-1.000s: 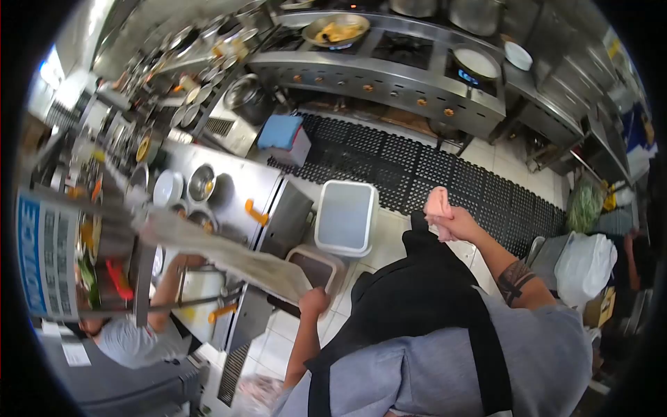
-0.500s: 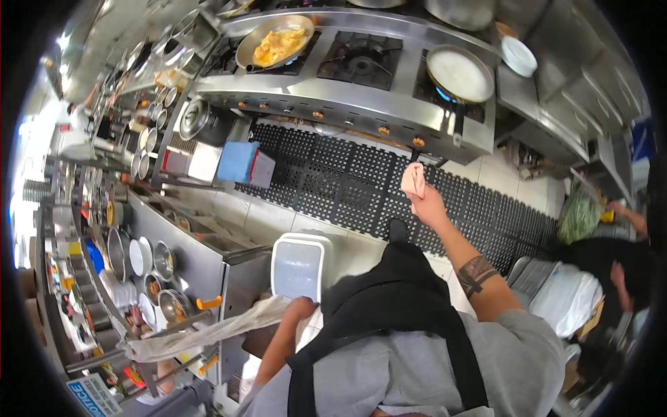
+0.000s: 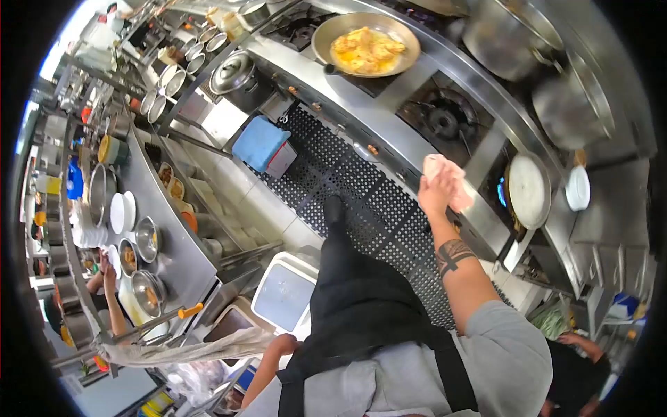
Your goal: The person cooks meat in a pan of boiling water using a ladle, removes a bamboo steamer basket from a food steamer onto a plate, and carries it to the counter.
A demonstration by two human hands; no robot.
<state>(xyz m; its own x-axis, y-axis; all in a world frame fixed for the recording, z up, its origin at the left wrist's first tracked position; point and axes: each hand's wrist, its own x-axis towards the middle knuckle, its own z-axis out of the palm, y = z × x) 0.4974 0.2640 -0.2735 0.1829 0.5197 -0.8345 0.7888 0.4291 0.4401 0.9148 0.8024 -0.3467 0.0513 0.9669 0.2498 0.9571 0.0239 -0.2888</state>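
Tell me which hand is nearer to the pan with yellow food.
Right. In view, the right hand is below-right of the pan; the left hand is far lower.

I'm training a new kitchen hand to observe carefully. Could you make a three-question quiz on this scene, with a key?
1. Multiple choice: what does the right hand of the person wearing the camera hold?
A) a ladle
B) a pink cloth
C) a plate

2. True or false: this person's left hand holds a knife.

3. Fill the gap: the flame showing on the stove is ____ in colour.

Key:
1. B
2. False; it is at the end of the long pale cloth.
3. blue
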